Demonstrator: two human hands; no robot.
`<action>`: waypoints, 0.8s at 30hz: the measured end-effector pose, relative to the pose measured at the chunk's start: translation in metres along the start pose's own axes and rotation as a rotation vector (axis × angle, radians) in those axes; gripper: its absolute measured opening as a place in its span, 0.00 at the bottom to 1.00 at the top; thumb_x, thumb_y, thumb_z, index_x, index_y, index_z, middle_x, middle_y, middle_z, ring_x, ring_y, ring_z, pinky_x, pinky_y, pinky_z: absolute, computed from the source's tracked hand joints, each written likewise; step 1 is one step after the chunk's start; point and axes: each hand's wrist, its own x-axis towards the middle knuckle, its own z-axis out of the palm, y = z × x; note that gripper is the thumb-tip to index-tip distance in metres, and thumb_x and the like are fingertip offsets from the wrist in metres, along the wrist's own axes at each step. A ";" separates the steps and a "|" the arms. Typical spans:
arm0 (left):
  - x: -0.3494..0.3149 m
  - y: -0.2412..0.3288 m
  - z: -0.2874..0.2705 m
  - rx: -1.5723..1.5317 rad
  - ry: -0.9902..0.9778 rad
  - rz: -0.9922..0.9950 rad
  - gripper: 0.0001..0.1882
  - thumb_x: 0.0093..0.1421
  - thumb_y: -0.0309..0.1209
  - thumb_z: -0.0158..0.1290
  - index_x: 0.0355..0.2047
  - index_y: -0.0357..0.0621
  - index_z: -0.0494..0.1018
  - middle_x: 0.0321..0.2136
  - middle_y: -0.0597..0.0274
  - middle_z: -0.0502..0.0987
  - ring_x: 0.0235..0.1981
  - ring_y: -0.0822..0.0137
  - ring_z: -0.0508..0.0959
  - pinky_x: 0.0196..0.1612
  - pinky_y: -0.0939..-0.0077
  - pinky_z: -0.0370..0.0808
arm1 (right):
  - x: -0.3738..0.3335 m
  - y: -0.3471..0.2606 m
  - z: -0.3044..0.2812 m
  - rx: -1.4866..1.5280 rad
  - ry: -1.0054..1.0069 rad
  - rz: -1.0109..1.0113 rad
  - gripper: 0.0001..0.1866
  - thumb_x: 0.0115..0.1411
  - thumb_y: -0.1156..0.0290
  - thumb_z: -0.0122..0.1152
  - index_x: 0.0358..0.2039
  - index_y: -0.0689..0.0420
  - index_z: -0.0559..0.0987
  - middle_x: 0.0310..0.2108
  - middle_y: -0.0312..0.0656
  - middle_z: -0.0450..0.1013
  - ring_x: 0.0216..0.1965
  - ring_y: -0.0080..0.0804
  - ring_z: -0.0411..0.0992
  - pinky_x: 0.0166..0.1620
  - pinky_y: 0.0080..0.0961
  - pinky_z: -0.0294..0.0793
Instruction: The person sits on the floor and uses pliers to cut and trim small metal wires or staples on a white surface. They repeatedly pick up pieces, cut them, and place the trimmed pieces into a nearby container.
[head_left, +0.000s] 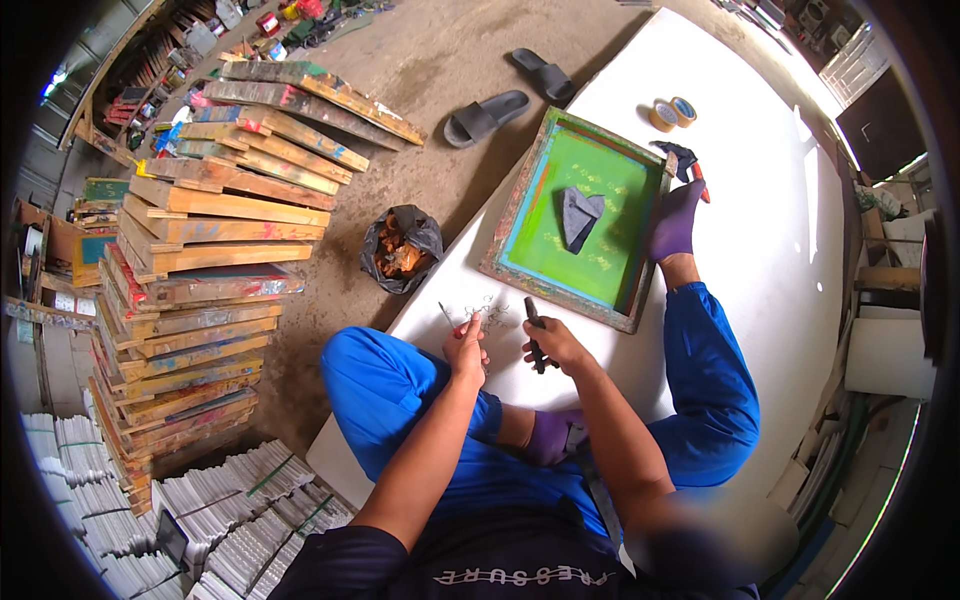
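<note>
I sit on a white tabletop (745, 330) with my legs folded. My left hand (466, 352) is closed around a slim red-handled tool (459, 329) with a thin metal shaft, perhaps a screwdriver. In my right hand (560, 345) is a slim black stick-like tool (535, 328), its exact kind unclear. Small dark scraps or marks (488, 311) show on the white surface just beyond my hands. Past my right hand lies a wooden screen-printing frame (511, 236) with green mesh; a folded grey cloth (581, 218) rests on the mesh.
Two tape rolls (672, 113) and a red-and-black tool (698, 181) lie beyond my foot. On the floor are a black bag (419, 222) of scraps and dark slippers (487, 117). Wooden frames (215, 230) are stacked at the left, bundled white sheets (235, 510) below them.
</note>
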 end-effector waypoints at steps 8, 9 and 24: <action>-0.002 -0.002 0.003 -0.001 -0.068 0.015 0.17 0.63 0.44 0.64 0.33 0.48 0.70 0.28 0.62 0.72 0.10 0.75 0.63 0.13 0.77 0.60 | 0.005 -0.021 -0.019 0.009 0.083 -0.016 0.20 0.70 0.56 0.55 0.48 0.61 0.69 0.35 0.52 0.77 0.30 0.43 0.81 0.28 0.43 0.82; -0.001 -0.002 0.003 0.001 -0.071 0.017 0.17 0.62 0.44 0.64 0.33 0.48 0.70 0.27 0.63 0.72 0.10 0.75 0.63 0.12 0.77 0.60 | 0.007 -0.022 -0.021 0.006 0.083 -0.014 0.20 0.70 0.56 0.55 0.48 0.61 0.69 0.35 0.52 0.77 0.30 0.43 0.81 0.28 0.43 0.82; 0.007 -0.009 0.004 0.054 -0.081 -0.008 0.20 0.60 0.47 0.65 0.42 0.47 0.73 0.28 0.66 0.74 0.12 0.74 0.65 0.15 0.75 0.62 | 0.014 -0.026 -0.017 -0.162 0.234 -0.031 0.15 0.66 0.65 0.54 0.41 0.67 0.72 0.22 0.48 0.74 0.16 0.36 0.74 0.16 0.35 0.72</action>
